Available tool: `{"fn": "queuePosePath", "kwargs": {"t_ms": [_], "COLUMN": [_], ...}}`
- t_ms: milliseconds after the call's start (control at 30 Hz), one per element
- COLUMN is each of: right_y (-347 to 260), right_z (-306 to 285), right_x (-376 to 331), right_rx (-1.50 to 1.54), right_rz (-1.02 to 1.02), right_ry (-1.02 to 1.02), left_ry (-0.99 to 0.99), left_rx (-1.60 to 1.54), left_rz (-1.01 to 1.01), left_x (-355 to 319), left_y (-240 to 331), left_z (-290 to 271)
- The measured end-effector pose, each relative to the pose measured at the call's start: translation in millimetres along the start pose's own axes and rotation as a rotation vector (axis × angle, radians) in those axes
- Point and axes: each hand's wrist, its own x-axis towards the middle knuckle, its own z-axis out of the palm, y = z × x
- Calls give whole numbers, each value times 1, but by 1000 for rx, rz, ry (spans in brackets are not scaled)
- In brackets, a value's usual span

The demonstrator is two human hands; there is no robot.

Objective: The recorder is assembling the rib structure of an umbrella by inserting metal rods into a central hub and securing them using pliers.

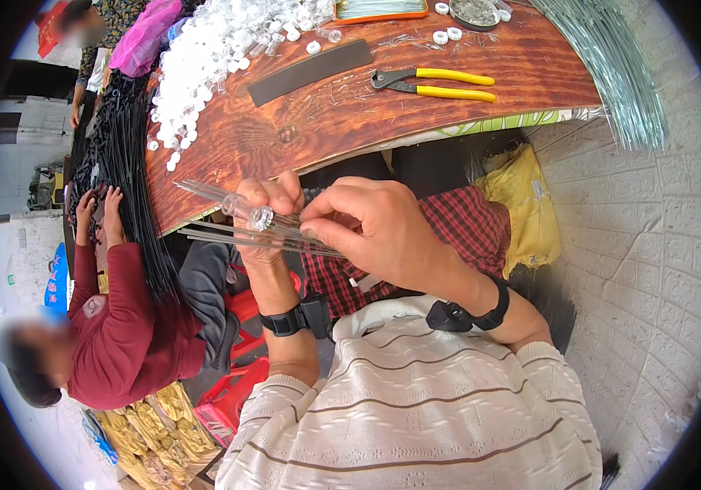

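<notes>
Wires [285, 239]: clamped in my left hand [273, 196], in front of me, near the edge of the table [326, 114].
Clear tube [240, 208]: against the same hand's fingers.
Right hand [379, 220]: beside the left, thumb and forefinger at the wires; I cannot tell what they pinch.
Pliers [454, 85]: yellow-handled, on the table.

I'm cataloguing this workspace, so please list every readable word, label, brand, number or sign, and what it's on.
Nothing reads with certainty.
Blue sheet: white characters, too small and slanted to quote.
Small green sign: too small.
Yellow-handled pliers: no lettering visible.
</notes>
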Motion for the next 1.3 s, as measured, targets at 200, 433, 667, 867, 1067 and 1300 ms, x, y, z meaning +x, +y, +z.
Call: {"fn": "queuePosePath", "kwargs": {"t_ms": [200, 433, 667, 867, 1067, 1300], "right_y": [-4, 8, 4, 3, -8, -15], "right_z": [1, -4, -8, -15, -19, -36], "right_x": [-2, 2, 0, 4, 15, 36], "right_rx": [39, 89, 178, 245, 217, 132], "right_rz": [21, -16, -13, -89, -143, -53], "right_ry": [51, -58, 3, 25, 92, 10], "left_ry": [47, -13, 76, 345, 452, 566], "left_rx": [57, 55, 133, 339, 442, 515], "left_rz": [9, 2, 45, 66, 107, 118], "left_x": [0, 7, 13, 10, 13, 18], "left_y": [0, 0, 0, 8, 0, -5], "left_z": [8, 10, 22, 59, 78, 90]}}
